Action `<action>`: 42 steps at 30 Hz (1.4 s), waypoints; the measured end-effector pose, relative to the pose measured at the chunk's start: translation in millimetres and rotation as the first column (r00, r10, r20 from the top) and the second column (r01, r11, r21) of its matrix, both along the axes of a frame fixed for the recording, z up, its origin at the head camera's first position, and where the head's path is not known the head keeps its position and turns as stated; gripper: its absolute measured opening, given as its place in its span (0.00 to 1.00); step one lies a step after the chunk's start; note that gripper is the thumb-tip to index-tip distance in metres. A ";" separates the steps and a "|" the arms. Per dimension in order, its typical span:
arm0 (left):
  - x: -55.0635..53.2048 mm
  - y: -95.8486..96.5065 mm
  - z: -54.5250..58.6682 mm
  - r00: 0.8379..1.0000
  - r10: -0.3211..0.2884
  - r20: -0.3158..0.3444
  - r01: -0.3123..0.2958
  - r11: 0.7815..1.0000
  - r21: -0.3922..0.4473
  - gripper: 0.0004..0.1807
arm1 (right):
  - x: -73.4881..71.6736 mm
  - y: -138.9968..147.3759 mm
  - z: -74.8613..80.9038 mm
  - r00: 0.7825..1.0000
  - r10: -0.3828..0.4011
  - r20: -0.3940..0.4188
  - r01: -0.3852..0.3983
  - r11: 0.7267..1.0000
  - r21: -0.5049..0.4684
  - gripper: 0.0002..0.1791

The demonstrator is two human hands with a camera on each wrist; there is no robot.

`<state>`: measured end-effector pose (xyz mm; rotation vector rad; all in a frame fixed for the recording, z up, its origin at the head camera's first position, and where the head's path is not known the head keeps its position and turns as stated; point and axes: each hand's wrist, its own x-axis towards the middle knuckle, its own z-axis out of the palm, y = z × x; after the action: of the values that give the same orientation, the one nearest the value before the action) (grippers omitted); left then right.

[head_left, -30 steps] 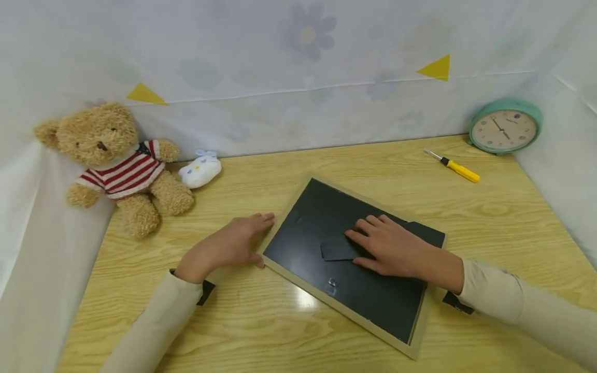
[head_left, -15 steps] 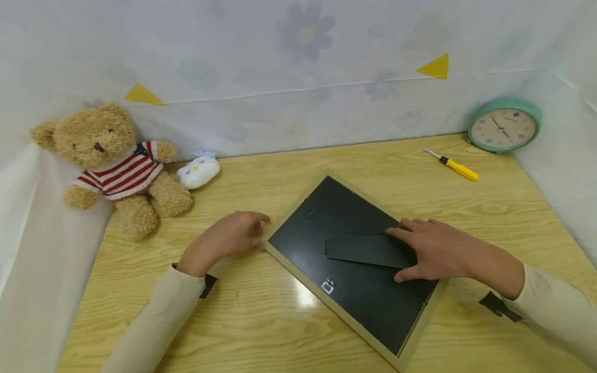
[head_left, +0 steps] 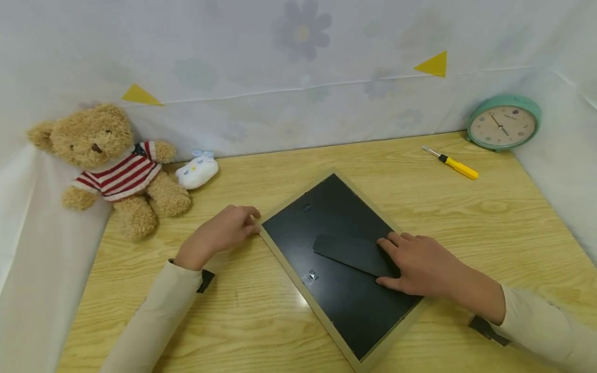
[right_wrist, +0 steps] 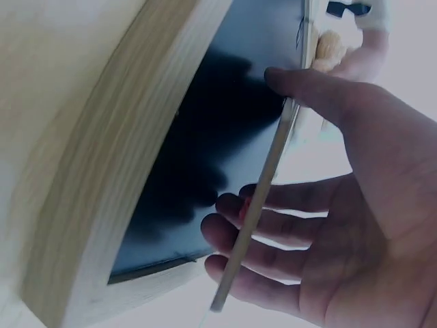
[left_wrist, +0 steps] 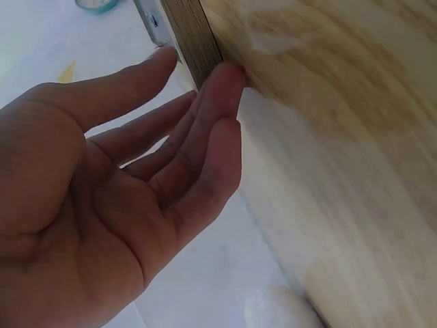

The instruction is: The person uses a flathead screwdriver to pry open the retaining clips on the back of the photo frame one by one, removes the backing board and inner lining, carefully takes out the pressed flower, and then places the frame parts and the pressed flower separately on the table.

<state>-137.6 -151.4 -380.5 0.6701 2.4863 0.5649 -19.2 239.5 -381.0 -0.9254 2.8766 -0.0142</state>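
Note:
A picture frame [head_left: 319, 322] lies face down on the table, its black back [head_left: 345, 212] upward and its pale wooden rim showing. A hinged stand [head_left: 347, 254] is on the back. My right hand [head_left: 424, 264] holds this stand at its right end, thumb on the near side and fingers on the far side. In the right wrist view, the stand's thin edge [right_wrist: 256, 205] runs between thumb and fingers, raised off the back. With loosely bent fingers, my left hand [head_left: 226, 230] is at the frame's left corner; its fingertips [left_wrist: 225, 78] touch the rim and the thumb stays apart.
A teddy bear [head_left: 118, 173] in a striped shirt leans at the back left beside a small white plush [head_left: 197, 172]. At the back right are a yellow-handled screwdriver [head_left: 454, 165] and a green round clock [head_left: 503, 124]. White cloth walls [head_left: 261, 119] border the table.
The picture frame has turned clockwise on the table. My right hand moved right to the stand's end, then slightly back left. My left hand stayed by the left corner, shifting slightly away from me.

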 end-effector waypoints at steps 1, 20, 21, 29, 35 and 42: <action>-0.4 -0.4 0.2 1.000 0.002 -0.001 -0.002 1.000 0.005 0.20 | 1.9 -3.0 -0.2 1.000 0.004 -0.007 -0.004 1.000 0.001 0.41; -0.3 4.6 -2.2 0.999 -0.010 -0.049 0.013 0.997 0.070 0.27 | 63.7 -60.4 -6.5 0.995 -0.089 0.042 0.091 0.995 -0.050 0.48; 0.4 5.7 -2.3 0.999 -0.012 -0.044 0.015 0.997 0.071 0.27 | 66.0 -62.0 -7.5 0.995 -0.086 0.046 0.088 0.995 -0.047 0.48; 3.7 9.6 -2.2 0.996 -0.039 -0.080 0.043 0.998 0.044 0.24 | 75.9 -67.6 -19.5 0.996 -0.081 -0.029 0.078 0.992 -0.097 0.46; 3.7 9.8 -3.2 0.993 -0.051 -0.103 0.054 0.998 0.032 0.21 | 77.7 -65.5 -28.0 0.986 -0.085 -0.146 0.055 0.978 -0.199 0.42; 3.6 10.4 -1.9 0.994 -0.055 -0.098 0.060 0.997 0.040 0.21 | 79.7 -62.6 -31.9 0.981 -0.075 -0.181 0.027 0.967 -0.254 0.41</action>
<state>-134.1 -140.9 -382.4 0.8008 2.5415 0.5784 60.5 176.9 -413.0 -0.9383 3.1279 -0.3200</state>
